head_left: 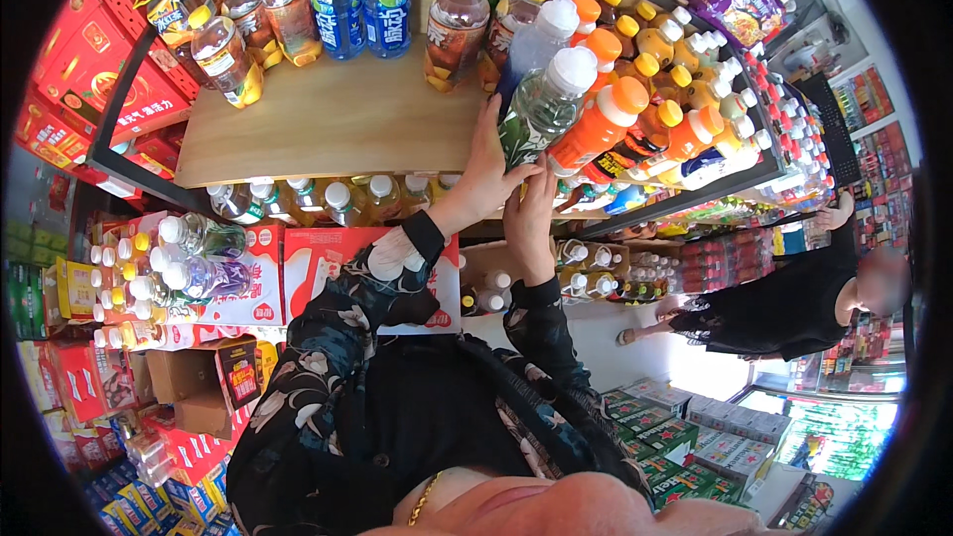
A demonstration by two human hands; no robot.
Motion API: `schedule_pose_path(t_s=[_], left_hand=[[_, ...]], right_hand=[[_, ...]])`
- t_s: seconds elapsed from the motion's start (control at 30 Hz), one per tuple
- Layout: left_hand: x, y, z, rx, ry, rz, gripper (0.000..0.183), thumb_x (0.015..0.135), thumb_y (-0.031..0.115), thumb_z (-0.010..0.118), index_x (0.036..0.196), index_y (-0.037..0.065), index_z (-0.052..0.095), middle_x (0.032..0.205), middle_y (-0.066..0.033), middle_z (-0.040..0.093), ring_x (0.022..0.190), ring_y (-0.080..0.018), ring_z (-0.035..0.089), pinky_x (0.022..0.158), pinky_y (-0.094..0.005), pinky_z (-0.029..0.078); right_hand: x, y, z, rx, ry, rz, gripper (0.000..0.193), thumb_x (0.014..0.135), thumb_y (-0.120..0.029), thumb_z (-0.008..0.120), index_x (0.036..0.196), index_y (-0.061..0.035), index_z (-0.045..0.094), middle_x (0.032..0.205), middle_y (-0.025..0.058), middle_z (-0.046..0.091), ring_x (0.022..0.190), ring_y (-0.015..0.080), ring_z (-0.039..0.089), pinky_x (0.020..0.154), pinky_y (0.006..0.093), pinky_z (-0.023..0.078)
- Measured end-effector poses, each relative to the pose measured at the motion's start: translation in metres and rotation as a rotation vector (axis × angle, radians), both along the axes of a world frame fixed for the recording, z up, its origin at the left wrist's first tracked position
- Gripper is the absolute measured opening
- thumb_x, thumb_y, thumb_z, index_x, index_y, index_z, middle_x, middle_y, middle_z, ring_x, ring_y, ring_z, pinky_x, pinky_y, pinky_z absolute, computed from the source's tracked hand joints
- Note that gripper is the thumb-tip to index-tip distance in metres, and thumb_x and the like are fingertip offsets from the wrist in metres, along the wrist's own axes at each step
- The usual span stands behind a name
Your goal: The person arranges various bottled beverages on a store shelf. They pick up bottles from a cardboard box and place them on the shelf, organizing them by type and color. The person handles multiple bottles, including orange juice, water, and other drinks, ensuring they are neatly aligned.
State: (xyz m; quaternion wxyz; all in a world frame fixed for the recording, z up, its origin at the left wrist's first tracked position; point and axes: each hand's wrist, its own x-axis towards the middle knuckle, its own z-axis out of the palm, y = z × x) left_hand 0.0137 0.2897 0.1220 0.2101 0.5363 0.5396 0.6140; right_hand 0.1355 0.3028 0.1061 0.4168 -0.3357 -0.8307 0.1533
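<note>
Positioning, likely: left hand (483, 175) wrapped round white-capped clear plastic bottle (542, 111) at front of light-brown wooden shelf (328, 129); right hand (531, 220) at its base, grip unclear. Next move likely needs clearance from adjacent orange plastic bottle (588, 142).

a pale wooden shelf (328, 134) spans the upper middle of the frame. yellow-capped amber bottles (290, 22) and two blue bottles (387, 5) stand at upper left, orange bottles (596, 134) crowd right of centre, and a clear white-capped bottle (541, 114) seems to rest there, base hidden.
</note>
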Motion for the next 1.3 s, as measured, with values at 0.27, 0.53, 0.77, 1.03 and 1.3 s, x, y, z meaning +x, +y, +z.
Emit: schedule_pose_path(t_s=[0.27, 0.53, 0.77, 1.03, 1.3], left_hand=[[-0.01, -0.042, 0.008, 0.073, 0.105, 0.065, 0.103, 0.078, 0.017, 0.078, 0.152, -0.003, 0.009, 0.157, -0.0276, 0.014, 0.147, -0.0401, 0.015, 0.119, -0.0429, 0.018], [-0.058, -0.224, -0.047, -0.203, -0.376, -0.013, 0.04, 0.094, 0.012, 0.064, 0.132, 0.004, 0.054, 0.116, -0.0113, 0.065, 0.107, -0.0162, 0.064, 0.09, -0.0314, 0.053], [-0.105, -0.402, -0.117, -0.416, -0.292, 0.923, 0.043, 0.088, 0.013, 0.072, 0.125, 0.006, 0.053, 0.119, -0.0093, 0.059, 0.102, -0.0185, 0.061, 0.085, -0.0324, 0.052], [-0.181, -0.418, -0.141, -0.308, 0.004, 1.289, 0.082, 0.081, 0.026, 0.08, 0.141, -0.006, 0.035, 0.132, -0.0239, 0.048, 0.12, -0.0336, 0.051, 0.101, -0.0414, 0.043], [-0.194, -0.386, -0.123, -0.152, -0.168, 1.166, 0.076, 0.082, 0.021, 0.079, 0.136, -0.009, 0.033, 0.131, -0.0224, 0.048, 0.119, -0.0293, 0.048, 0.105, -0.039, 0.034]], right_hand=[[-0.006, 0.004, -0.024, 0.018, 0.011, -0.032, 0.065, 0.083, 0.006, 0.058, 0.144, 0.0076, 0.032, 0.142, 0.0317, 0.039, 0.131, 0.049, 0.039, 0.108, 0.0527, 0.034], [0.01, -0.037, 0.002, -0.09, 0.053, 0.039, 0.07, 0.095, -0.011, 0.063, 0.152, -0.0008, 0.024, 0.155, 0.0209, 0.029, 0.138, 0.028, 0.037, 0.105, 0.0363, 0.037], [0.009, -0.106, -0.001, -0.41, -0.198, 0.276, 0.061, 0.094, -0.002, 0.06, 0.148, -0.0017, 0.033, 0.143, 0.0185, 0.046, 0.118, 0.0233, 0.056, 0.093, 0.0348, 0.048], [-0.059, -0.149, 0.016, -0.25, -0.427, 0.709, 0.041, 0.088, -0.012, 0.068, 0.125, -0.0008, 0.056, 0.114, 0.0217, 0.063, 0.103, 0.0367, 0.062, 0.083, 0.0424, 0.052], [-0.037, -0.129, 0.019, -0.224, -0.495, 0.573, 0.043, 0.087, -0.016, 0.066, 0.125, -0.0004, 0.053, 0.11, 0.0218, 0.062, 0.095, 0.0407, 0.062, 0.078, 0.0461, 0.053]])
